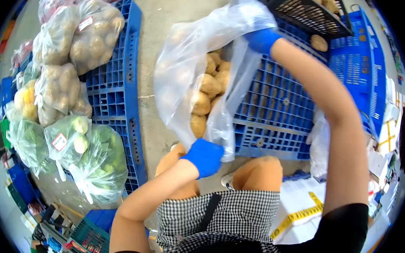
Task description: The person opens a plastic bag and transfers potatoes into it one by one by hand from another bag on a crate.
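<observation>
A large clear plastic bag (175,79) lies open in front of my legs, with several potatoes (210,85) showing through its mouth. My left hand (204,157), in a blue glove, is closed on the near edge of the bag, by the lowest potato. At the far right side of the bag, my right hand (263,40), also blue-gloved, grips the plastic, its fingers partly covered by the film. The bag's mouth is spread between both hands.
Bagged potatoes (96,36) and bagged green vegetables (102,162) rest on and beside a blue pallet (117,97) at left. Another blue pallet (277,103) lies at right. A black crate (304,12) and a loose potato (319,43) are at the upper right.
</observation>
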`<control>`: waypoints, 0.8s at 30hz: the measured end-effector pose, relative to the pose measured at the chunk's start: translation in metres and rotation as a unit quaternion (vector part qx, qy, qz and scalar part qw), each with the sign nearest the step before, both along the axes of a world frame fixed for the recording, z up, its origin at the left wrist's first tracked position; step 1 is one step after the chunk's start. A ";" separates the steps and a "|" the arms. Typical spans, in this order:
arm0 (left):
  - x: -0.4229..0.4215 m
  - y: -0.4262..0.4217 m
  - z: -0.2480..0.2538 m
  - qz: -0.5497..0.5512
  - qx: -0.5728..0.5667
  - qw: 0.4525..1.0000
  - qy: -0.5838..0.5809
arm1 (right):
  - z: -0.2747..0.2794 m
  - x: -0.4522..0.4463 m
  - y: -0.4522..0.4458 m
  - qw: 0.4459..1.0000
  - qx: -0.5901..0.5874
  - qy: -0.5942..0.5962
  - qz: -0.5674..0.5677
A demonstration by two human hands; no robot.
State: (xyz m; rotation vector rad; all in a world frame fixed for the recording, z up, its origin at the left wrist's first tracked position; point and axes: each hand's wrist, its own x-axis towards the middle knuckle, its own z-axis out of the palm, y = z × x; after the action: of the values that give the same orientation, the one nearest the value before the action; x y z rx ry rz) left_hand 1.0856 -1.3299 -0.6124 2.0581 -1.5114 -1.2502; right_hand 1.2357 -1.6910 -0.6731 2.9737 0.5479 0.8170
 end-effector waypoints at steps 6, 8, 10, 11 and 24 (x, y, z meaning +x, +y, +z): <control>0.009 -0.001 0.029 0.030 0.091 0.995 -0.039 | 0.008 0.012 0.112 0.854 -0.112 0.502 -0.079; 0.011 0.001 0.022 0.019 0.121 0.991 -0.050 | 0.002 0.067 0.117 0.901 0.095 0.397 -0.144; 0.018 0.000 0.027 -0.002 0.175 0.983 -0.047 | 0.069 0.093 0.121 0.874 0.270 0.360 -0.184; 0.022 0.000 0.030 -0.018 0.173 0.982 -0.067 | 0.078 0.109 0.122 0.778 0.347 0.465 -0.240; 0.051 -0.047 0.086 0.189 0.055 0.977 -0.077 | 0.087 -0.195 -0.163 0.641 0.330 0.578 -0.382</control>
State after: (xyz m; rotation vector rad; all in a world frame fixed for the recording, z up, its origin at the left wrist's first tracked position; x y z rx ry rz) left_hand 1.1364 -1.3770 -0.5259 2.4186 -1.0535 -1.0656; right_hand 1.0410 -1.8544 -0.5858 3.2901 -1.3273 -1.2924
